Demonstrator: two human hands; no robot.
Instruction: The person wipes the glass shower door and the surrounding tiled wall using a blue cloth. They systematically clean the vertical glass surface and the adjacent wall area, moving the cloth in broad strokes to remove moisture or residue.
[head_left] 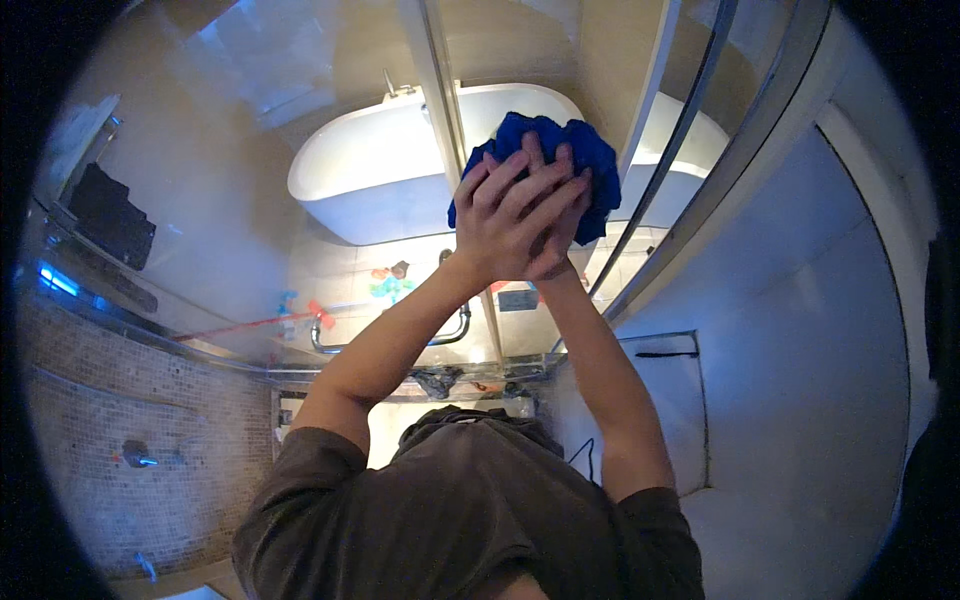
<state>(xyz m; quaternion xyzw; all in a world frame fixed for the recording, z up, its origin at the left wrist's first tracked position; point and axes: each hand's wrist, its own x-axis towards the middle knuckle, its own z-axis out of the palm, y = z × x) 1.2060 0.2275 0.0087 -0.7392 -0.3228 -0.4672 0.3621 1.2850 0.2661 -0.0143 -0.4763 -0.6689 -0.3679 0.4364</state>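
Observation:
A crumpled blue cloth (pixel 598 160) is pressed against the glass door with its metal-edged frame, in front of me. My left hand (pixel 500 215) lies across my right, its fingers slanting over the back of it and reaching the cloth. Beneath it, my right hand (pixel 568 222) bears on the cloth, its fingertips showing between and above the left ones. Both arms are stretched forward and raised. Part of each palm is hidden by the overlap.
Behind the glass stands a white bathtub (pixel 350 150). A curved metal handle (pixel 460 330) is below my left forearm. Small coloured items (pixel 390 285) lie on the lit floor. A dark towel (pixel 110 215) hangs at the left, above a mosaic-tiled wall (pixel 110 440).

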